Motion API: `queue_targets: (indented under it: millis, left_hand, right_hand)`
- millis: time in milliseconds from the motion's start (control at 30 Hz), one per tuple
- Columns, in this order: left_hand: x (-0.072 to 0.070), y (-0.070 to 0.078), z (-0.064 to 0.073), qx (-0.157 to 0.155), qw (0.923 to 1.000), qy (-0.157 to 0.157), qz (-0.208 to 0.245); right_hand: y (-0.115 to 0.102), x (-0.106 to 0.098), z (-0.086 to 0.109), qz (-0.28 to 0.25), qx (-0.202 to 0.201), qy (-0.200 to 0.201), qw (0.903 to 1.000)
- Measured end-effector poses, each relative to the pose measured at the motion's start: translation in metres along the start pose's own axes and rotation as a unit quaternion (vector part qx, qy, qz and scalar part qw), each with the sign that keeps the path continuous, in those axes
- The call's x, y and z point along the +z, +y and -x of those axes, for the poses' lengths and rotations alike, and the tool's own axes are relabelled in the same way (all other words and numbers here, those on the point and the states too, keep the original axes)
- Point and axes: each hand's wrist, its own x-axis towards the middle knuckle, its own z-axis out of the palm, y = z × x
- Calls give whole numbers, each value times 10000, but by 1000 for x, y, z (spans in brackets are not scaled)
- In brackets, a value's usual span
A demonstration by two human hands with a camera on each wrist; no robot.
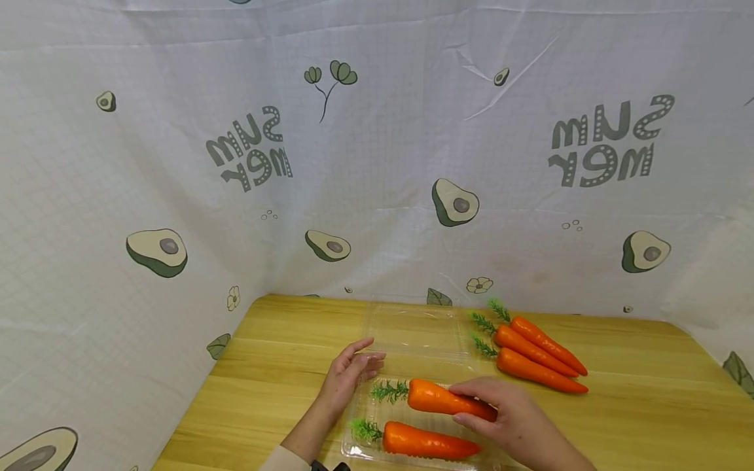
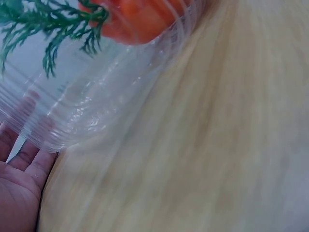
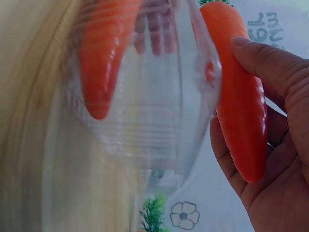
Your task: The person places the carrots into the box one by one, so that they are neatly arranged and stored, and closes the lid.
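Observation:
My right hand (image 1: 514, 417) grips an orange carrot (image 1: 432, 397) with green leafy tops, its thumb and fingers on opposite sides near the pointed end. This carrot is over the clear plastic box (image 1: 351, 451); in the right wrist view it shows above the box's rim. Another carrot (image 1: 421, 441) lies inside the box along the near side, its leaves to the left. At the box's left end is my left hand (image 1: 347, 374), with fingers extended along the clear wall. In the left wrist view, some of those fingers show through the plastic.
The box's clear lid (image 1: 417, 329) lies folded back behind it. Three more carrots (image 1: 538, 353) lie side by side to the right on the wooden table (image 1: 247, 379). A white curtain (image 1: 389, 150) printed with avocados hangs behind and beside the table.

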Motion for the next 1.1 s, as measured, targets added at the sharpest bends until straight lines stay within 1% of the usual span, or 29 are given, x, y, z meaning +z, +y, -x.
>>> queue_targets:
  millis: [67, 167, 267, 400, 600, 933, 1100]
  left_hand:
    - [0, 0, 0, -7, 10000, 10, -7]
    - [0, 1, 0, -16, 10000, 18, -13]
    - [0, 1, 0, -19, 10000, 21, -6]
    - [0, 1, 0, -18, 10000, 15, 3]
    - [1, 1, -1, -15, 10000, -18, 55]
    - [0, 0, -1, -6, 10000, -58, 59]
    - [0, -1, 0, 9, 10000, -49, 27]
  right_hand:
    - [-1, 3, -1, -125, -12, -196, 9997]
    - [-3, 7, -3, -230, 211, -546, 9980]
    - [-4, 11, -4, -198, 315, -712, 9968]
    - [-5, 16, -5, -74, 262, -742, 9969]
    - [-4, 20, -6, 12, 426, -985, 9942]
    - [-3, 22, -7, 160, 528, -1149, 9918]
    - [-2, 24, -7, 375, 245, -1099, 9929]
